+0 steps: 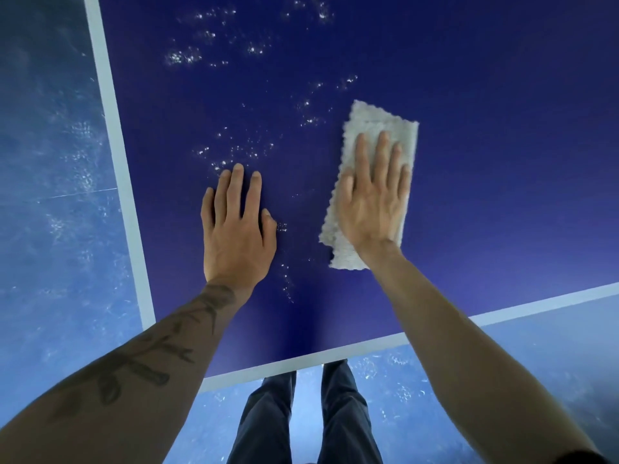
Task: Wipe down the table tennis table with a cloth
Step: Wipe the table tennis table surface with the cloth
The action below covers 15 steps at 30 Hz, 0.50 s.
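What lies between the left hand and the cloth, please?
Head view: bare blue table between left hand and cloth, save a few white specks by the thumb.

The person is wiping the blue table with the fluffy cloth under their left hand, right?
No, the cloth is under the right hand, not the left. The head view shows the left hand resting flat on the bare blue table beside it.

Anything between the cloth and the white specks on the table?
Grey folded cloth under the right hand has open dark blue table ahead to the white specks. Left hand, flat on the table, blocks a leftward sweep.
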Motion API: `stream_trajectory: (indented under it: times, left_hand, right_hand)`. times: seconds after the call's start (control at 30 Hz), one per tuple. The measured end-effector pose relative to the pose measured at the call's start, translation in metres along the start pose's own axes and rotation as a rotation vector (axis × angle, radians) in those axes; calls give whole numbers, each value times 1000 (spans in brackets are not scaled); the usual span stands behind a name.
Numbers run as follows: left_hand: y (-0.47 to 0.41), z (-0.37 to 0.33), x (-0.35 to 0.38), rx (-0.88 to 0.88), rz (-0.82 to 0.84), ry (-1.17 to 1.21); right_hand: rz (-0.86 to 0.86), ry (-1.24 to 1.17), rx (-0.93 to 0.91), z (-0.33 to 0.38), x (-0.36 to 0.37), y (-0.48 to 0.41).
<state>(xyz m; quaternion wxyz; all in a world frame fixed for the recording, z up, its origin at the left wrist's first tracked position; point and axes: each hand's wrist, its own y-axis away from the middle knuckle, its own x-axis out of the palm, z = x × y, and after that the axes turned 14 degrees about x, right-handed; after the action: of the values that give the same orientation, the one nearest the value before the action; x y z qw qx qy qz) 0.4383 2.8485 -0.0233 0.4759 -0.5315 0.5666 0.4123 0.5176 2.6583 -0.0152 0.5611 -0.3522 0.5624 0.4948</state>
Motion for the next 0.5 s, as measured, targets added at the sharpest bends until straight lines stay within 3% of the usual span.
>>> stream_trajectory:
  times: [0.07, 0.17, 0.27, 0.4, 0.5]
  left_hand:
    - [0, 0, 0, 1, -2, 0]
    - [0, 1, 1, -2, -9, 7]
    - [0, 1, 2, 4, -20, -3]
    - [1, 1, 3, 5, -20, -3]
    - [0, 2, 4, -3, -19, -12]
  right_hand:
    - [32, 16, -161, 18, 5, 21]
    - [94, 103, -427, -10, 7, 45]
    - [74, 102, -307, -42, -2, 11]
    - [25, 10, -8, -10, -9, -36]
    - [13, -20, -113, 32, -3, -24]
